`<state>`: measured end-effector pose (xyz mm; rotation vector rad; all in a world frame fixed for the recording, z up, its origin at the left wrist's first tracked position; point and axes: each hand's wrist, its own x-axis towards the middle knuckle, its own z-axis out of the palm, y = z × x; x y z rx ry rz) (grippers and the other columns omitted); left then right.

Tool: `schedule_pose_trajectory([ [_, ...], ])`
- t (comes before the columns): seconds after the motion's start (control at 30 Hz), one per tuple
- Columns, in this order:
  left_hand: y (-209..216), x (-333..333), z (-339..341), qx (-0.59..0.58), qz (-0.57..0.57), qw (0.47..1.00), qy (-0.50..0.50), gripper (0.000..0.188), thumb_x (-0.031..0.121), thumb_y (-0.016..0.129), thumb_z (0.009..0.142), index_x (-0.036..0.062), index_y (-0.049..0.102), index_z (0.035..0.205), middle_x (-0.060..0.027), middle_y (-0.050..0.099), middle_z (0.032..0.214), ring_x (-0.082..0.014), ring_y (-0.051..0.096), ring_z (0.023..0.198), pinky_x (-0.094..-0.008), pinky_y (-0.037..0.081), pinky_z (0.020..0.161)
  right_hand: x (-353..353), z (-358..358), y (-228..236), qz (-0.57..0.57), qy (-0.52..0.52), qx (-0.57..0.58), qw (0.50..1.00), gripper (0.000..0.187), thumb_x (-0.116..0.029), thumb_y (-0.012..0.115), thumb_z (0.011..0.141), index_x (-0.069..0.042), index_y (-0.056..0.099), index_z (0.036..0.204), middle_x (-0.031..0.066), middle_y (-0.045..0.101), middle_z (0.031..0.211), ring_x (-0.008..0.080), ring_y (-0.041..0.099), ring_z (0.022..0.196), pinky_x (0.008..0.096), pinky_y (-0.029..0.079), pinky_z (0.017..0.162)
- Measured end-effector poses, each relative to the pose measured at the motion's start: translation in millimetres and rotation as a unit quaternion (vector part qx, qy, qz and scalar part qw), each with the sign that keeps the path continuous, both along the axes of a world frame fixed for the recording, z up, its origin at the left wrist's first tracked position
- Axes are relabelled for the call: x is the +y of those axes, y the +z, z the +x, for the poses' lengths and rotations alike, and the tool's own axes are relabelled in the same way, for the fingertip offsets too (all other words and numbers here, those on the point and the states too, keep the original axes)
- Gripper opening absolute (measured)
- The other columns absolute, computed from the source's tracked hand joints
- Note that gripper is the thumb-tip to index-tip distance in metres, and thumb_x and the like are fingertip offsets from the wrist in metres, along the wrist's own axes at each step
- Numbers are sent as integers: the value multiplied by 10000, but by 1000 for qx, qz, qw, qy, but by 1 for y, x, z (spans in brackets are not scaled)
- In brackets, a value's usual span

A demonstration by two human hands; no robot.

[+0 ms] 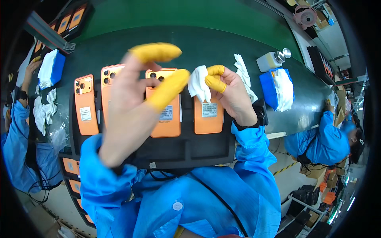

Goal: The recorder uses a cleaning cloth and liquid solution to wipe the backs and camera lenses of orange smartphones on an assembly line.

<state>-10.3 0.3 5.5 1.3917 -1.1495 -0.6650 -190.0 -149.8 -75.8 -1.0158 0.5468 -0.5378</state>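
Note:
Several orange phones lie back side up in a black tray [186, 152] in front of me, with white labels on their backs. Above the rightmost phone [208, 121], my right hand [237, 97] pinches a folded white wipe [199, 85] between thumb and finger in yellow finger cots. The wipe covers that phone's upper part. My left hand [133, 105] hovers over the middle phones, its yellow-capped thumb and forefinger spread apart with nothing between them. It hides part of the phone [105, 83] behind it; another phone [86, 107] shows fully at the left.
Blue bins of white wipes stand at left [60, 69] and right [268, 89]. Crumpled wipes [44, 111] and a metal-topped bottle [270, 62] are on the green table. Another phone tray [71, 186] is at lower left. Co-workers in blue sit at left [18, 139] and right [327, 141].

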Motion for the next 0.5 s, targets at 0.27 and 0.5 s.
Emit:
schedule_pose_trajectory([
  [0.27, -50, -33, 2, 106, 201, 971, -79, 295, 124, 731, 914, -21, 623, 1147, -57, 669, 1026, -115, 636, 940, -258, 535, 813, 11, 1, -10, 13, 69, -20, 997, 208, -62, 685, 940, -17, 648, 1140, 50, 694, 1038, 122, 678, 964, 262, 560, 860],
  [0.5, -71, -30, 16, 415, 196, 885, -78, 290, 122, 563, 1023, -46, 570, 1260, -123, 660, 1188, -217, 660, 1100, -378, 560, 945, 11, 0, -13, 156, 49, -55, 985, 301, -123, 556, 1024, -5, 544, 1301, 80, 657, 1186, 153, 655, 1089, 309, 552, 926],
])
